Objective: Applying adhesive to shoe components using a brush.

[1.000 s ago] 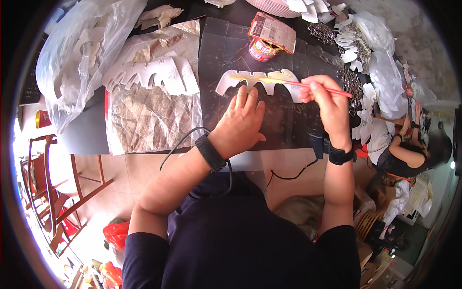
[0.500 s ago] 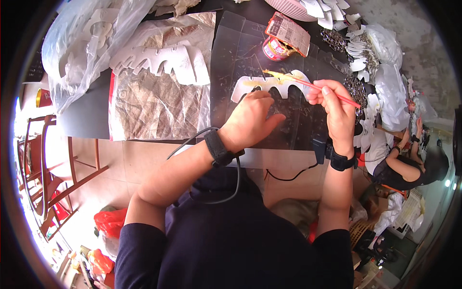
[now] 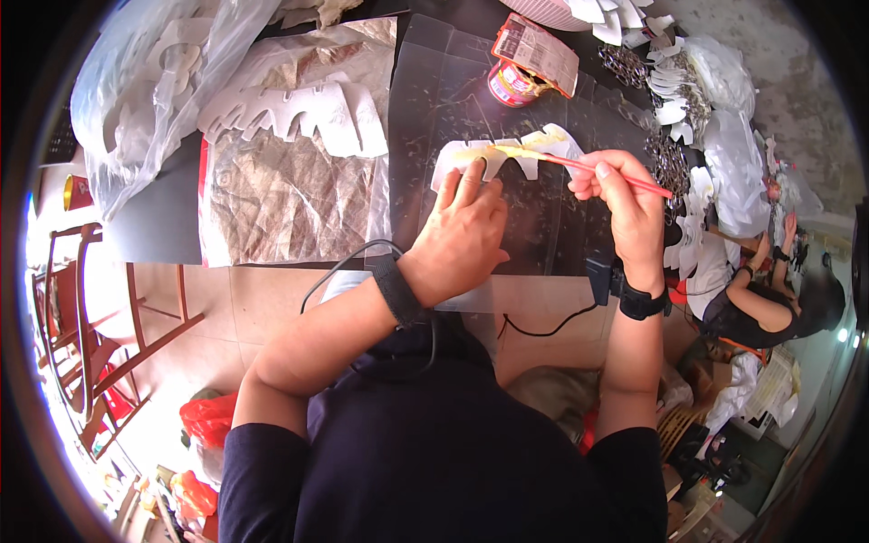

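Note:
My left hand (image 3: 460, 233) lies flat, fingers stretched forward. Its fingertips rest on the near left edge of a white cut-out piece (image 3: 448, 161) with notches along its edges. Between the fingers and thumb of my right hand (image 3: 625, 201) is a thin red-handled brush (image 3: 554, 159), held at a slant. Its tip, coated in yellow paste, touches the piece's upper middle. Yellow smears show on the piece's right part. Beyond it stands a small red and yellow tub (image 3: 512, 88) with a printed flap of card (image 3: 539, 52) over its top.
Stacked white cut-outs (image 3: 299, 118) lie on a brown sheet in clear plastic (image 3: 290, 195) at left. A bulging plastic bag (image 3: 154, 100) stands beyond. Chains (image 3: 668, 167) and more white pieces line the right side, where another person (image 3: 760, 299) sits. Wooden chairs (image 3: 86, 317) stand at left.
My left hand has swung forward and left, its fingers now extended onto the piece's edge. The brush tip has shifted slightly along the piece, with the right hand still holding it.

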Available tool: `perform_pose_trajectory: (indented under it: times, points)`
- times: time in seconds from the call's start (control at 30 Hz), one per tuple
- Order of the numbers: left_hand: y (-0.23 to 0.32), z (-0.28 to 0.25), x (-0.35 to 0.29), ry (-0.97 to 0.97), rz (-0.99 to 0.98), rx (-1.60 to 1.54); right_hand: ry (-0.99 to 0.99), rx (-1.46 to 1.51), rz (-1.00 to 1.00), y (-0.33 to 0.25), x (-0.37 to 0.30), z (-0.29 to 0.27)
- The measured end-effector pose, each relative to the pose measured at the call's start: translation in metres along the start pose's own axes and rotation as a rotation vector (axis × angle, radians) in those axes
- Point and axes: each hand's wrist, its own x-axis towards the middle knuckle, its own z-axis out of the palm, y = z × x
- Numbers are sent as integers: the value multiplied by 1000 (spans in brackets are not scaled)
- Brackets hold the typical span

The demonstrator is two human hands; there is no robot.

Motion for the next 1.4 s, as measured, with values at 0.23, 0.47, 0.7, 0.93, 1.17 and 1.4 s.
perform_pose_trajectory:
  times: [0.23, 0.47, 0.7, 0.93, 1.17, 1.4]
  points:
    - [-4, -2, -3, -40, -4, -44, -24, -65, 14, -1, -5, -1]
    - [-5, -3, -3, -68, 8, 13, -52, -60, -4, 0, 1, 6]
    - [-6, -4, -3, -72, 1, -7, -33, -40, -65, 1, 3, 10]
    - [-4, -4, -2, -75, 7, 24, 1, -48, -32, -5, -1, 4]
    - [-5, -3, -2, -80, 12, 36, 57, -144, -26, -2, -2, -4]
    - [-5, -5, -2, -107, 9, 30, 19, -143, -42, -7, -4, 2]
